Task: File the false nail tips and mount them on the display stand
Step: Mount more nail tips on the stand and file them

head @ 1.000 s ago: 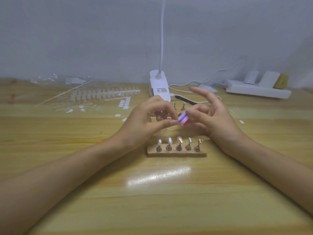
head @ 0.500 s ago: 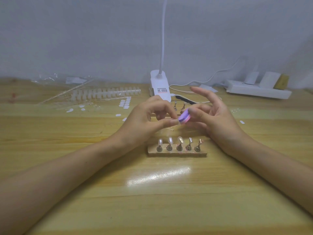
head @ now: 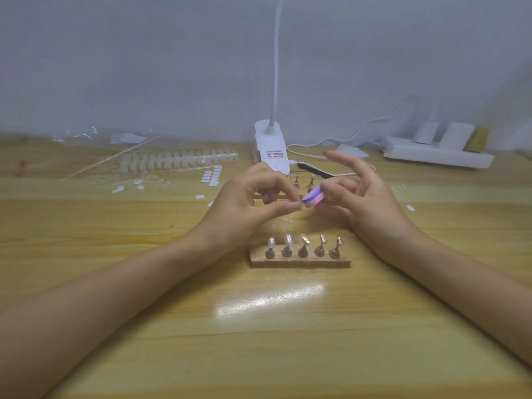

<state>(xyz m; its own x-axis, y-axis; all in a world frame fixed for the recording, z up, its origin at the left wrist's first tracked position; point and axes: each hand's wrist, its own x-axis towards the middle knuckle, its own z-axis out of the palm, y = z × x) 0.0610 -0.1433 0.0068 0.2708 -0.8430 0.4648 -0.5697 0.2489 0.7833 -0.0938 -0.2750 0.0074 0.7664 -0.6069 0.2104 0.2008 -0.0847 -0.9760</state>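
— Any writing you can make out from here?
— Just a label [head: 275,154] on the white lamp base [head: 270,133]. It has rows of dark print with a red line beneath, all too small and blurred to read.

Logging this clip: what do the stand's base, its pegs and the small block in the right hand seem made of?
The base: tan, matte, rough edge, probably wood, though possibly a coated board. The pegs: dark with bright glints, likely metal. The filing block, pinched in the right hand: purple and pink layers, dull, looks like foam-backed abrasive.
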